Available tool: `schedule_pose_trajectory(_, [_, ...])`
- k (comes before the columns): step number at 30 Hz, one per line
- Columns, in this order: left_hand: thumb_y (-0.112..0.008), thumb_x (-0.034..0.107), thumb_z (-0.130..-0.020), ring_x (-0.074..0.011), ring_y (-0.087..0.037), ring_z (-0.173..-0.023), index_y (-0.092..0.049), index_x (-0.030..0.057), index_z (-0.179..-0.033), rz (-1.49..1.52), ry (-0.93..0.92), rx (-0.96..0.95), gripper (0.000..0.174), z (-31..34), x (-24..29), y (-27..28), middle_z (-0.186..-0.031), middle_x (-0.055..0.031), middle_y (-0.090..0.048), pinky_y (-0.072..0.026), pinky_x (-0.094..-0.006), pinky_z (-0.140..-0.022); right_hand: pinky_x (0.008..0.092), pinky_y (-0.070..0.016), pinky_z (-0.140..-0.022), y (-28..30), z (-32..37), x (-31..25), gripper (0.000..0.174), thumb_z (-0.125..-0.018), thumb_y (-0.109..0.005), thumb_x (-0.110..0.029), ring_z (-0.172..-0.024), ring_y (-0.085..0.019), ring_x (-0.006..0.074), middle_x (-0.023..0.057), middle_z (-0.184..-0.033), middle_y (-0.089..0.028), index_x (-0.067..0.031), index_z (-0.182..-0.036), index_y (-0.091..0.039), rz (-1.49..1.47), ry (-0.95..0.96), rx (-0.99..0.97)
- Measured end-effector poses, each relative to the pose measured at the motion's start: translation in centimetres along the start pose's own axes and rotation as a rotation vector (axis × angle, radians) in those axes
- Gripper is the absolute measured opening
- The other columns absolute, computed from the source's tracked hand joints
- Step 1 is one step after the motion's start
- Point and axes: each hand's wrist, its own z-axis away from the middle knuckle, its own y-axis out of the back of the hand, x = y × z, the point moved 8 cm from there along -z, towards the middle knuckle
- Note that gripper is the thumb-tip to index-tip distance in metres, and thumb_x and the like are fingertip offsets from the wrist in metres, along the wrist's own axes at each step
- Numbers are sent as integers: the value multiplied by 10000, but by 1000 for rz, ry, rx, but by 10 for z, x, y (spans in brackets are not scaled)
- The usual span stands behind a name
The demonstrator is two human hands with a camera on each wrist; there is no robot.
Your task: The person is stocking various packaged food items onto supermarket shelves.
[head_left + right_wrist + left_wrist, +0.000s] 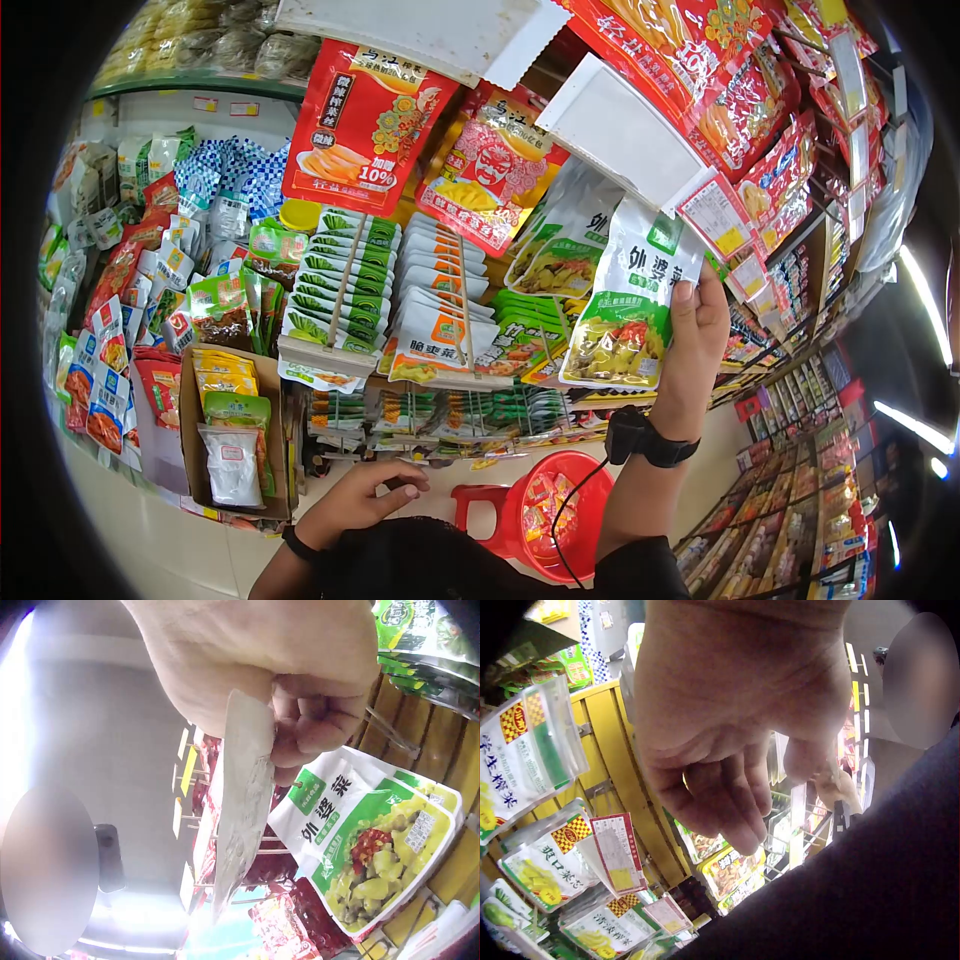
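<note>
My right hand (697,335) pinches the right edge of a white and green pouch of pickled vegetables (625,300) between thumb and fingers, in front of the hanging rack. In the right wrist view this pouch (246,795) appears nearly edge-on below the hand (270,660). Similar pouches (375,855) hang on the rack behind it. Low in the head view, my left hand (365,500) hangs with loosely bent fingers and holds nothing. The left wrist view shows the same hand (735,697) in front of yellow slats, beside hanging pouches (547,862).
Red packets (360,130) hang along the rack's top, with rows of white and green pouches (340,280) beneath. A cardboard box (195,470) of packets stands at left. Below, a red tub (598,490) contains red packets. More stocked shelves (790,500) line the right side.
</note>
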Motion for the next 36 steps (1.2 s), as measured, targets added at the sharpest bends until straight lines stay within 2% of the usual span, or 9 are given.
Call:
schedule_pose_trajectory(6, [-599,22,-954,-179,-683,-967,-641,5,-1156,-3,-4,13,207,1,-4,0,-1067,-92,-708,-530,-311,-840,219,-464,-820,-3,-2,7,476,-1001,-594,-113,-902,-626,77,85,-1025,-709,68,-1400,-407,31,-29,91])
schedule_pose_trajectory(13, [-609,37,-954,-179,-679,-952,-644,5,-1138,-25,21,6,190,1,-9,-3,-1065,-92,-708,-527,-317,-837,181,-454,-707,-4,-20,41,664,-957,-609,-12,-758,-569,43,28,-832,-623,36,-1517,-255,94,-54,-48])
schedule_pose_trajectory(16, [-610,40,-953,-177,-678,-937,-646,9,-1136,-43,14,16,189,1,-9,-6,-1059,-91,-707,-526,-317,-833,203,-475,-693,1,-6,47,686,-948,-601,16,-757,-583,59,42,-861,-626,25,-1531,-238,181,-165,-68])
schedule_pose_trajectory(22, [-611,39,-946,-182,-678,-924,-657,7,-1104,-124,50,9,167,1,-13,-8,-1028,-93,-702,-526,-316,-815,234,-517,-712,42,50,53,645,-932,-586,56,-790,-628,100,74,-920,-642,4,-1514,-313,173,-278,-131])
schedule_pose_trajectory(24, [-606,40,-946,-183,-678,-929,-661,8,-1099,-112,69,20,166,0,-15,-11,-1023,-93,-704,-526,-316,-812,236,-519,-699,68,74,59,549,-945,-579,35,-781,-634,105,63,-904,-645,6,-1464,-401,140,-324,-79])
schedule_pose_trajectory(26, [-602,41,-944,-183,-678,-937,-663,9,-1098,-110,98,10,169,-4,-19,-17,-1023,-93,-706,-526,-314,-811,239,-516,-684,102,102,75,496,-956,-569,21,-765,-631,104,55,-891,-643,6,-1435,-440,195,-401,-33])
schedule_pose_trajectory(27, [-600,41,-943,-183,-679,-943,-663,9,-1100,-115,114,1,172,-7,-21,-21,-1025,-94,-707,-526,-313,-812,245,-503,-644,119,120,91,410,-983,-568,-73,-712,-603,100,52,-871,-645,8,-1381,-507,160,-383,10])
schedule_pose_trajectory(32, [-608,37,-933,-185,-679,-969,-667,9,-1107,-145,180,-87,185,-25,-34,-45,-1042,-93,-710,-523,-309,-820,268,-493,-613,221,267,221,385,-972,-576,-77,-693,-600,106,53,-855,-653,10,-1346,-538,312,-734,167])
schedule_pose_trajectory(36, [-639,88,-924,-198,-690,-866,-656,19,-1121,-212,168,-168,210,-49,-38,-70,-1023,-95,-710,-541,-312,-774,287,-527,-625,259,462,332,377,-933,-602,-137,-714,-637,133,59,-872,-687,-7,-1287,-587,561,-1132,-163])
